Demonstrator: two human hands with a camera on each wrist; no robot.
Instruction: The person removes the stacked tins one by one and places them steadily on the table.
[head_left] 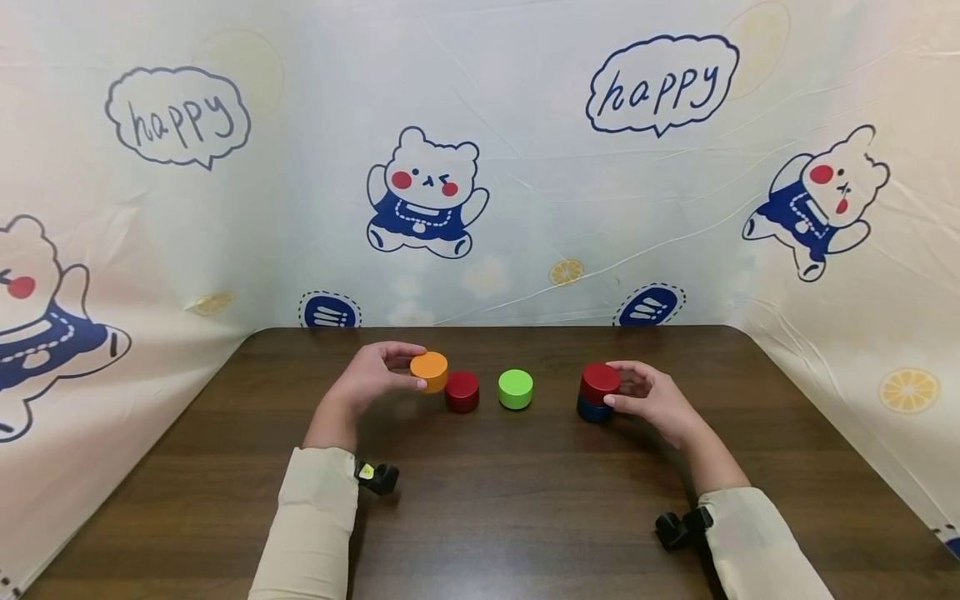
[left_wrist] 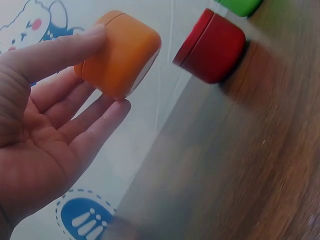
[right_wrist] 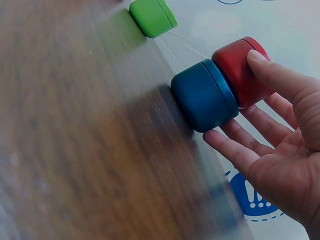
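Observation:
My left hand [head_left: 372, 377] pinches an orange round tin [head_left: 429, 372] between thumb and fingers, raised off the table. In the left wrist view the orange tin [left_wrist: 120, 52] is tilted, apart from a red tin [left_wrist: 212, 47]. That red tin [head_left: 462, 392] stands on the table just right of my left hand. At the right, my right hand [head_left: 651, 398] holds a second red tin [head_left: 601, 383] on top of a blue tin [head_left: 595, 407]. In the right wrist view, thumb and fingers grip this red tin [right_wrist: 242, 70], and a fingertip lies near the blue tin [right_wrist: 204, 95].
A green tin [head_left: 516, 389] stands between the left-hand red tin and the blue one. The brown wooden table [head_left: 517, 508] ends at a printed cloth backdrop [head_left: 525, 192]. Black wrist cameras sit on both sleeves.

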